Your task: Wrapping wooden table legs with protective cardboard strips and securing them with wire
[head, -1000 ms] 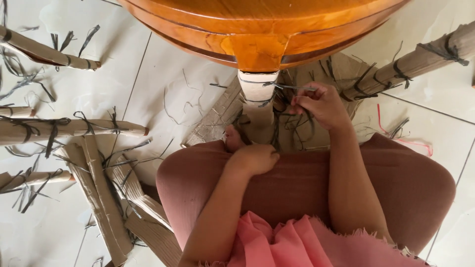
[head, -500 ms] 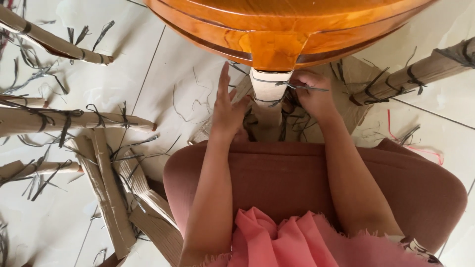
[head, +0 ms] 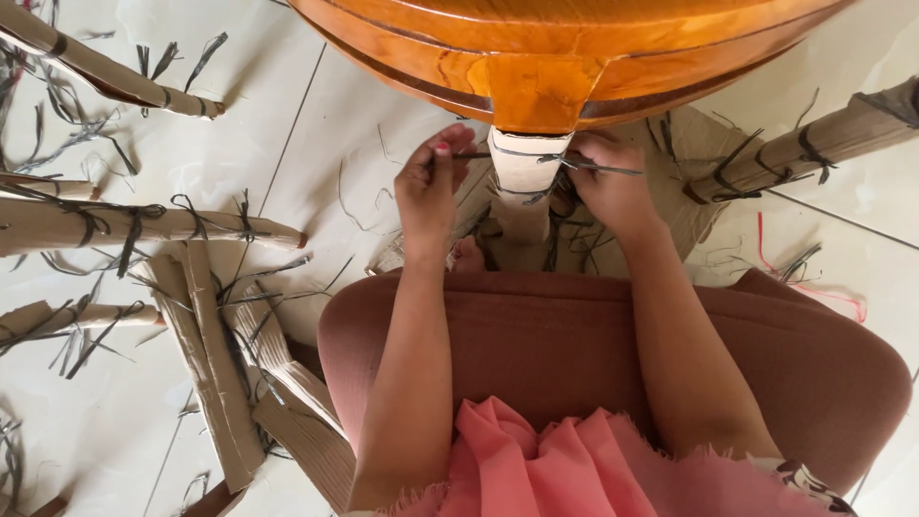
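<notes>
Far left I log cardboard-wrapped legs [head: 144, 225] tied with black strips, lying on the tiled floor [head: 316, 124]. Left hand [head: 431, 191]: fingers pinched shut on a black strip [head: 471, 155] just left of the wrapped table leg [head: 525, 168]. That leg stands under the orange wooden tabletop [head: 574, 48]. Right hand [head: 613, 187]: fingers closed on the strip's other end, touching the leg's right side.
</notes>
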